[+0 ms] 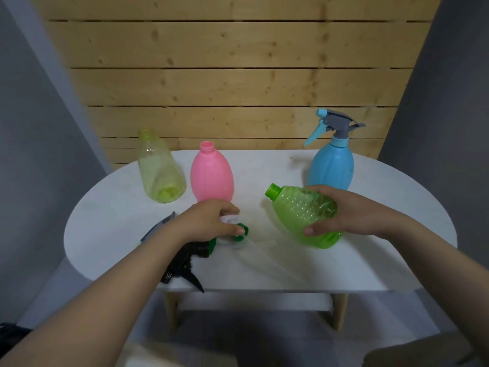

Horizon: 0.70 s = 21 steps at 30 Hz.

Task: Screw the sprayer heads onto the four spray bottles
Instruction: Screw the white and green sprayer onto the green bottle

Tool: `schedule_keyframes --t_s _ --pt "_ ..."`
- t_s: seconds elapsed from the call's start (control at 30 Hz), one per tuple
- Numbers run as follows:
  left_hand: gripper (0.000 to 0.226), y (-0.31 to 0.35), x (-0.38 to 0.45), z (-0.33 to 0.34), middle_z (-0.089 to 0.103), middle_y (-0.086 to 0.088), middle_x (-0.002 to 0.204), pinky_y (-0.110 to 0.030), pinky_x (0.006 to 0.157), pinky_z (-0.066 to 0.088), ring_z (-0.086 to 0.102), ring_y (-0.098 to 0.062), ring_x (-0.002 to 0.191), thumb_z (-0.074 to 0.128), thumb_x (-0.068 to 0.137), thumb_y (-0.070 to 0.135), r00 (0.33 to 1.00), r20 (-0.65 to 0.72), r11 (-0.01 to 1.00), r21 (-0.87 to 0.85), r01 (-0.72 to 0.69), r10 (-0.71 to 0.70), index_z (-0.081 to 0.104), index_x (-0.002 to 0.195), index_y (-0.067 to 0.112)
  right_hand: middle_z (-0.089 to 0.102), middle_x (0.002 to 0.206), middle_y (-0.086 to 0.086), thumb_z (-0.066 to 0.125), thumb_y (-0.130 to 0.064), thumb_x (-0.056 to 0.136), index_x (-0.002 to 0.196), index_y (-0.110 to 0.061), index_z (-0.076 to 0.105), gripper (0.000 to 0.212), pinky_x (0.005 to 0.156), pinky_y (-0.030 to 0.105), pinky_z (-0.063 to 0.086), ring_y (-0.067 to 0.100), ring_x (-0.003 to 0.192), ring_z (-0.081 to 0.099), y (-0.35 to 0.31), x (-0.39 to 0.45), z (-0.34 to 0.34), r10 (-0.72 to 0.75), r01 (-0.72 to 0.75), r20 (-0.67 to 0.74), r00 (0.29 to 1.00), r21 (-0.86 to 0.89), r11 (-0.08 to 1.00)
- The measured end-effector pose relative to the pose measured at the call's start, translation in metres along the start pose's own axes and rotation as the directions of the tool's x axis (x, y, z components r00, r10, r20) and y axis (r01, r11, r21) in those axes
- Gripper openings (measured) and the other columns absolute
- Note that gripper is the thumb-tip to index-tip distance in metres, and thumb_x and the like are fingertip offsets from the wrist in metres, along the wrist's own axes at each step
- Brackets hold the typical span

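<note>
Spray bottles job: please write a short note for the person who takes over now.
Right hand: holds the green bottle tilted, neck open.
Left hand: closed on a white and green sprayer head lying on the table.
Black sprayer head lies under the left forearm.
Done: blue bottle has its head.
Left: green, pink bottle, yellow bottle.

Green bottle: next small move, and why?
Probably lift the green-collared sprayer head under the left hand and bring it to the green bottle. The right hand holds that bottle tilted, its neck bare, and the left fingers already rest on the head on the table.
</note>
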<state>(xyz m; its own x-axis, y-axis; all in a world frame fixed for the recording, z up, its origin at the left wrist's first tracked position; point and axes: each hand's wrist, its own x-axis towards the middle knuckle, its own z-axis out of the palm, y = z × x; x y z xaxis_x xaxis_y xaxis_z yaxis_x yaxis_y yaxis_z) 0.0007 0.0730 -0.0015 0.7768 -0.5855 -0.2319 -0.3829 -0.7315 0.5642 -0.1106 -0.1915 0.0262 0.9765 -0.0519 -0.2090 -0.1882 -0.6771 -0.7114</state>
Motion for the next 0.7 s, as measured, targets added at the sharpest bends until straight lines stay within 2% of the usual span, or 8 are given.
schedule_keyframes --t_s 0.1,0.17,0.27,0.33,0.43,0.5,0.57,0.7 --pt "0.043 0.001 -0.002 -0.005 0.067 -0.005 0.101 -0.033 0.077 0.046 0.060 -0.028 0.097 0.073 0.070 0.047 0.995 -0.097 0.992 -0.116 -0.046 0.034 0.066 0.101 0.017 0.054 0.124 -0.007 0.085 -0.037 0.059 0.132 -0.038 0.043 0.085 0.095 0.026 0.043 0.012 0.112 0.052 0.003 -0.003 -0.007 -0.006 0.006 0.008 1.000 0.007 1.000" --pt "0.037 0.003 -0.005 -0.010 0.069 -0.006 0.099 -0.034 0.079 0.050 0.063 -0.023 0.094 0.075 0.070 0.044 0.982 -0.184 0.979 -0.187 -0.085 0.050 0.068 0.096 0.019 0.056 0.126 -0.007 0.086 -0.037 0.058 0.130 -0.041 0.044 0.084 0.099 0.031 0.044 0.012 0.113 0.053 0.006 -0.006 -0.014 -0.012 0.011 0.024 1.000 0.039 0.999" --pt "0.024 0.005 -0.011 -0.015 0.067 -0.004 0.085 -0.011 0.065 0.042 0.057 -0.006 0.073 0.077 0.070 0.033 0.941 -0.328 0.956 -0.240 -0.170 0.085 0.066 0.086 0.018 0.056 0.128 -0.006 0.087 -0.037 0.055 0.130 -0.043 0.045 0.086 0.103 0.039 0.043 0.014 0.117 0.054 0.011 -0.010 -0.025 -0.030 0.025 0.069 0.997 0.075 0.997" --pt "0.024 0.006 -0.015 -0.017 0.060 0.004 0.082 -0.003 0.057 0.037 0.052 0.004 0.064 0.077 0.071 0.026 0.906 -0.418 0.943 -0.271 -0.193 0.065 0.063 0.091 0.022 0.056 0.128 -0.008 0.088 -0.038 0.053 0.130 -0.044 0.045 0.089 0.103 0.039 0.043 0.013 0.117 0.054 0.015 -0.012 -0.030 -0.034 0.026 0.092 0.995 0.079 0.996" --pt "0.024 0.002 -0.019 -0.018 0.061 0.005 0.090 -0.009 0.058 0.040 0.054 0.005 0.068 0.075 0.073 0.026 0.871 -0.491 0.933 -0.314 -0.174 -0.002 0.063 0.093 0.026 0.057 0.127 -0.009 0.086 -0.034 0.052 0.128 -0.044 0.046 0.087 0.100 0.033 0.045 0.012 0.116 0.054 0.019 -0.014 -0.033 -0.035 0.021 0.123 0.992 0.109 0.994" --pt "0.024 -0.003 -0.020 -0.020 0.058 0.016 0.091 -0.009 0.058 0.040 0.053 0.011 0.071 0.075 0.074 0.028 0.849 -0.525 0.921 -0.356 -0.156 -0.059 0.059 0.092 0.032 0.058 0.126 -0.010 0.085 -0.032 0.053 0.128 -0.043 0.047 0.086 0.098 0.030 0.046 0.010 0.115 0.055 0.021 -0.014 -0.033 -0.042 0.025 0.138 0.990 0.127 0.992" --pt "0.031 -0.007 -0.021 -0.020 0.054 0.023 0.095 -0.013 0.061 0.038 0.052 0.012 0.079 0.074 0.074 0.032 0.843 -0.526 0.906 -0.404 -0.131 -0.113 0.058 0.101 0.033 0.057 0.126 -0.011 0.085 -0.032 0.052 0.127 -0.045 0.047 0.085 0.096 0.028 0.046 0.008 0.115 0.055 0.022 -0.013 -0.032 -0.040 0.023 0.142 0.989 0.121 0.992" --pt "0.038 -0.013 -0.024 -0.025 0.057 0.020 0.103 -0.019 0.062 0.038 0.054 0.005 0.087 0.073 0.074 0.037 0.840 -0.513 0.876 -0.470 -0.105 -0.175 0.061 0.109 0.031 0.056 0.124 -0.014 0.086 -0.030 0.055 0.121 -0.050 0.047 0.080 0.087 0.019 0.044 0.004 0.113 0.053 0.024 -0.011 -0.032 -0.034 0.015 0.149 0.988 0.122 0.992"
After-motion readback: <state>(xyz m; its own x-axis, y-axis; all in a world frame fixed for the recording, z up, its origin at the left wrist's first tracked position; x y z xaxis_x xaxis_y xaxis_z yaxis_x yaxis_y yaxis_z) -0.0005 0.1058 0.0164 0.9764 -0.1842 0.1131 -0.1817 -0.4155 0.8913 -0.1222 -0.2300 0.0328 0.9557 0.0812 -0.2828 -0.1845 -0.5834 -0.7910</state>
